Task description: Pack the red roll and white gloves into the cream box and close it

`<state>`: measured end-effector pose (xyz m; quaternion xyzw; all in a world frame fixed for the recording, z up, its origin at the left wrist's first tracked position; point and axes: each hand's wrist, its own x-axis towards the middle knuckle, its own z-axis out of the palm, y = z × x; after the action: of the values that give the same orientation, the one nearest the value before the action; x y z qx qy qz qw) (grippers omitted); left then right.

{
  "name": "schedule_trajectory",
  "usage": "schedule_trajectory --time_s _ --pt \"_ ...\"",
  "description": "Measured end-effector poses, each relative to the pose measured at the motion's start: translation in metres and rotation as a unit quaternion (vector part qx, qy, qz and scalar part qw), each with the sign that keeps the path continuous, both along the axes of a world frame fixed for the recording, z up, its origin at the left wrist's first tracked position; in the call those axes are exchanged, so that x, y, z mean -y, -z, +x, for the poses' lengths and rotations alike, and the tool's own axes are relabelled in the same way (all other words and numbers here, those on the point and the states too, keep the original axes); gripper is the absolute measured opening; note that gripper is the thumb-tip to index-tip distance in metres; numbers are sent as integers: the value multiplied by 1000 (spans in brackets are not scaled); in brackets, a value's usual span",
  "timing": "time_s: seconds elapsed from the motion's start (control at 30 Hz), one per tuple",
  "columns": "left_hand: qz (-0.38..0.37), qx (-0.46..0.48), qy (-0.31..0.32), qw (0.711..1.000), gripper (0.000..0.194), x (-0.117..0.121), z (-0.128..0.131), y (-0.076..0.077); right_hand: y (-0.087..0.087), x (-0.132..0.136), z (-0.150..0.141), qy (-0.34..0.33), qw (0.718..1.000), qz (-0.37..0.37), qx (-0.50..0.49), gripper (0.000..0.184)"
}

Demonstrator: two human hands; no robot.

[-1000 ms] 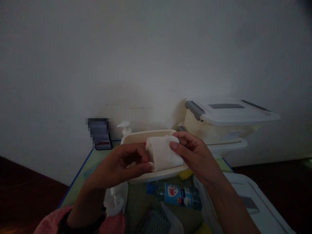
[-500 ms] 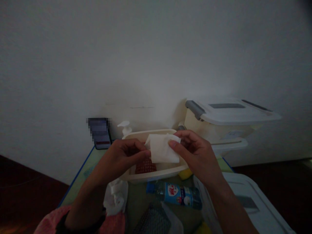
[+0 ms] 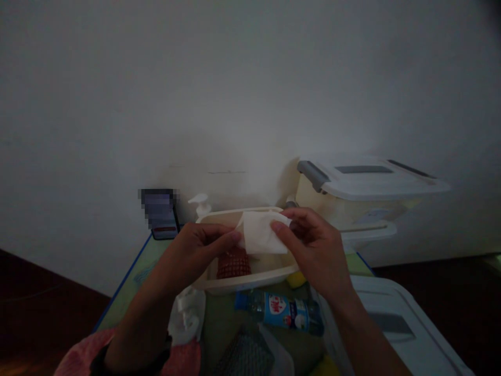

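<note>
A folded white tissue (image 3: 260,235) is stretched between my two hands, above a cream plastic basin (image 3: 230,283). My left hand (image 3: 198,250) pinches its left corner between thumb and fingers. At the right edge, my right hand (image 3: 319,243) grips it with the thumb on the near face and the fingers behind. Below the tissue, a red checked item (image 3: 234,263) lies inside the basin, partly hidden. A clear bottle with a blue label and cap (image 3: 284,312) rests on its side in front of the basin.
A phone (image 3: 164,216) leans at the back left, beside a white pump top (image 3: 200,203). Lidded storage boxes (image 3: 371,180) stand at the back right. Nearer are a white lid (image 3: 391,297), a white pump bottle (image 3: 187,313), dark mesh (image 3: 246,355) and yellow items (image 3: 296,279).
The tissue has risen slightly and its lower edge sits higher, showing more of the basin. My left fingers have shifted a little up its left side.
</note>
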<state>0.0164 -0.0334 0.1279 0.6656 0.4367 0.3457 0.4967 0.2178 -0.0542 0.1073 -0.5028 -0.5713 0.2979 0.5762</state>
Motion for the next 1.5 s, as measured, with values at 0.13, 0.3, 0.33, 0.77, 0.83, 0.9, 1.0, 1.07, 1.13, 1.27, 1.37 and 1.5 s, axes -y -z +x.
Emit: schedule_trajectory --time_s 0.13,0.3,0.33,0.77,0.83,0.9,1.0,1.07,1.13,1.27,1.37,1.5 --pt "-9 37 30 999 12 2 4 -3 0 -1 -1 19 999 6 -27 19" --pt "93 -8 -26 995 17 -1 5 -2 2 -1 -3 20 999 18 -32 18" --pt "107 -11 -37 993 18 -2 5 -1 2 -1 -3 20 999 17 -32 18" --pt "92 61 20 994 22 -5 1 6 1 -3 -1 -31 998 -10 -60 20" --pt "76 83 37 993 14 -6 -1 9 1 -3 -1 -30 998 -11 -56 20" --pt "61 98 44 992 6 -7 -2 11 1 -2 -1 -26 998 -12 -50 20" --pt "55 99 45 993 5 -7 -1 12 2 -2 -1 -14 999 -5 -30 19" --pt "57 83 33 994 7 -7 1 11 2 -2 -1 -4 1000 9 -11 19" --pt "61 74 13 995 9 -7 4 10 3 -3 -1 4 1000 23 5 18" --pt "74 58 -16 995 9 -7 10 11 5 -2 -3 -3 1000 24 16 18" --pt "15 70 -7 997 13 -6 12 12 6 -1 -5 -12 999 20 23 18" --pt "-67 144 -42 986 25 -4 13 11 8 -2 -4 2 998 40 41 17"
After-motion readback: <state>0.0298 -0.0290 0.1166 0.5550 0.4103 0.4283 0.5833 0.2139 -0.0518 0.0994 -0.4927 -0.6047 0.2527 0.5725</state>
